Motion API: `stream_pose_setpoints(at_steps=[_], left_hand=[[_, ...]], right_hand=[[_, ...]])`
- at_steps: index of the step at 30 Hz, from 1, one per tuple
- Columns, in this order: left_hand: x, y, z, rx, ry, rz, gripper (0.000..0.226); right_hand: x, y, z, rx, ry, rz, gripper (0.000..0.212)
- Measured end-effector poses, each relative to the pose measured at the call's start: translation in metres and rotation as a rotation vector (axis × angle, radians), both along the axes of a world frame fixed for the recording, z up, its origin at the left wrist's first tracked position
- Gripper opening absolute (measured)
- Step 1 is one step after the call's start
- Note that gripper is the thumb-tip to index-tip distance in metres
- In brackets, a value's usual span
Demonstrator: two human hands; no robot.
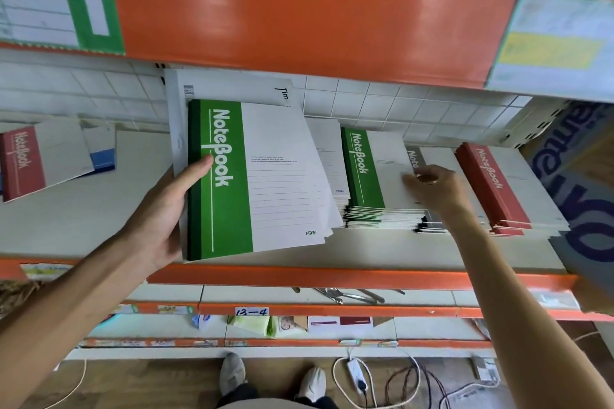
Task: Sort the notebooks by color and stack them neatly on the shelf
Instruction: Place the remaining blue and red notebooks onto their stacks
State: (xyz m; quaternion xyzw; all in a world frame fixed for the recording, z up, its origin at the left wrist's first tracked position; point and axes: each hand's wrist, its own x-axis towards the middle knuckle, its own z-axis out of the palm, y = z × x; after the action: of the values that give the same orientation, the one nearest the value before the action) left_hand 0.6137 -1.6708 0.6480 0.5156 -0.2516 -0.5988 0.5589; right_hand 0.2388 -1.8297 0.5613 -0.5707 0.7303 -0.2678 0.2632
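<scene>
1. Orange-edged racking frames a pale shelf (83, 219) where the notebooks lie: a green stack (365, 176), a grey notebook (413, 156) just beside it, a red stack (498, 189) to the right, and a loose red notebook (23, 163) with a blue one (104, 159) far left.
2. Left hand (159, 209) grips a fanned bundle topped by a green notebook (252, 176), thumb pressed on the cover; the fan could slide apart and spill.
3. Right hand (432, 186) has its fingers (412, 179) curled at the green stack's edge, seemingly pinching a cover, though I cannot tell for sure; tugging could skew the pile.
4. White covers behind the green notebook hide their colours, risking a missort.
</scene>
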Motion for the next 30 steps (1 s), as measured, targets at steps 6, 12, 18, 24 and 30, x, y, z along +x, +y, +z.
stream_pose_setpoints(at_steps=[6, 12, 18, 24, 30], left_hand=[[-0.016, -0.007, 0.005, -0.056, 0.011, -0.041, 0.032], [-0.019, -0.013, 0.005, -0.104, 0.04, -0.083, 0.036], [-0.023, -0.014, 0.002, -0.124, 0.057, -0.1, 0.036], [-0.024, -0.011, 0.004, -0.08, 0.082, -0.187, 0.021], [-0.016, -0.014, 0.004, -0.041, 0.026, -0.13, 0.026]], right_hand=[[0.083, 0.068, 0.067, -0.192, -0.25, 0.287, 0.019], [0.122, 0.098, 0.077, -0.156, -0.265, 0.278, 0.023], [0.128, 0.108, 0.08, 0.006, -0.547, 0.289, 0.038], [0.121, 0.102, 0.071, 0.116, -0.781, 0.271, 0.043], [0.067, 0.073, 0.069, -0.06, -0.611, 0.068, 0.063]])
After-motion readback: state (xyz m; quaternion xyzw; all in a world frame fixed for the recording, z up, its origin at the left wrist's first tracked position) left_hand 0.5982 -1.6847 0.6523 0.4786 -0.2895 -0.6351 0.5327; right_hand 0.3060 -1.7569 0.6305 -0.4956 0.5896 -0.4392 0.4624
